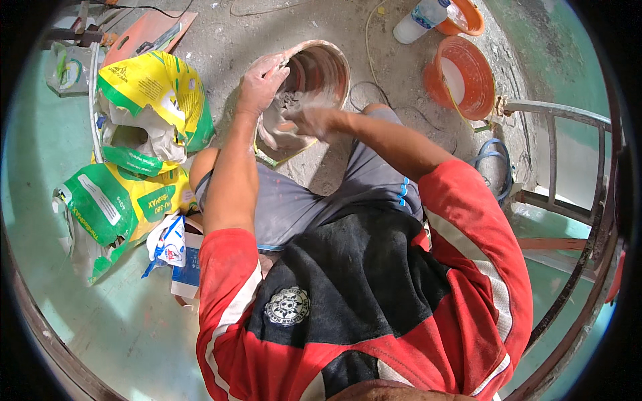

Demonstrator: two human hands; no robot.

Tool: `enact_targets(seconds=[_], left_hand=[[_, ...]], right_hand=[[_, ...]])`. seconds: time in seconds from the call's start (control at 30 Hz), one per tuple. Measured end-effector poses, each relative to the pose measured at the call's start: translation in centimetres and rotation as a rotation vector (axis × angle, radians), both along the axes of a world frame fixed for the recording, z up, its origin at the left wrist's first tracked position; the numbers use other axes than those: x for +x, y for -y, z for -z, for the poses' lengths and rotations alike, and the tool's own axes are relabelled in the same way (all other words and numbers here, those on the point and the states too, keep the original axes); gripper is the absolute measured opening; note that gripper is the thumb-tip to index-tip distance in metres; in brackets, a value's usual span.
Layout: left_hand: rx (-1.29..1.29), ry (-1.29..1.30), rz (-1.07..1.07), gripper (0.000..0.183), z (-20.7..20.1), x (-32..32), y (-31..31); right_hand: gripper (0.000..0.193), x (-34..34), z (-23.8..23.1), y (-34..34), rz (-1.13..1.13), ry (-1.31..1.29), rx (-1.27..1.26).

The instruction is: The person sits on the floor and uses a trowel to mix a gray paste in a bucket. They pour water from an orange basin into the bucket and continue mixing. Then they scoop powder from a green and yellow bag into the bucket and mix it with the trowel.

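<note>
A mortar-smeared orange bucket [342,70] stands on the dusty floor in front of my knees, its mouth tipped toward me. My left hand [263,83] grips its left rim, fingers curled over the edge. Over the near part of the opening, my right hand [313,121] is blurred by motion and looks closed in a fist. What it holds, if anything, does not show clearly. Grey clumpy mix [289,100] shows inside the bucket beside that hand. Pale residue coats the bucket's inner wall and both hands.
Two yellow-green bags, a torn-open one [150,87] and another [110,207], lie at my left. A small white-blue packet [167,242] is beside them. To the right are an orange bucket [478,83], a large plastic bottle [420,21], a blue hose [493,155] and a metal frame [568,110].
</note>
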State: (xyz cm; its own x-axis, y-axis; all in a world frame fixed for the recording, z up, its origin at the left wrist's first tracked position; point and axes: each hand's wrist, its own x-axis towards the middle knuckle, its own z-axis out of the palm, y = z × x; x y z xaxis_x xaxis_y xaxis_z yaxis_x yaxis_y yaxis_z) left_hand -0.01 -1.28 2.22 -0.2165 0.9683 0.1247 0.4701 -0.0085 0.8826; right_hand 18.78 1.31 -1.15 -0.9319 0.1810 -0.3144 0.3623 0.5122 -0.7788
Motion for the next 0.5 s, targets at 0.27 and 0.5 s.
enact_targets(seconds=[0.27, 0.5], left_hand=[[0.069, -0.023, 0.045, 0.035, 1.0, 0.5, -1.1], [0.168, -0.167, 0.038, 0.03, 0.6, 2.0, -1.8]], right_hand=[[0.055, 2.8, -4.7, -2.7, -0.286, 0.417, 0.262], [0.03, 7.1, -0.9, -2.2, -0.349, 0.596, 0.788]])
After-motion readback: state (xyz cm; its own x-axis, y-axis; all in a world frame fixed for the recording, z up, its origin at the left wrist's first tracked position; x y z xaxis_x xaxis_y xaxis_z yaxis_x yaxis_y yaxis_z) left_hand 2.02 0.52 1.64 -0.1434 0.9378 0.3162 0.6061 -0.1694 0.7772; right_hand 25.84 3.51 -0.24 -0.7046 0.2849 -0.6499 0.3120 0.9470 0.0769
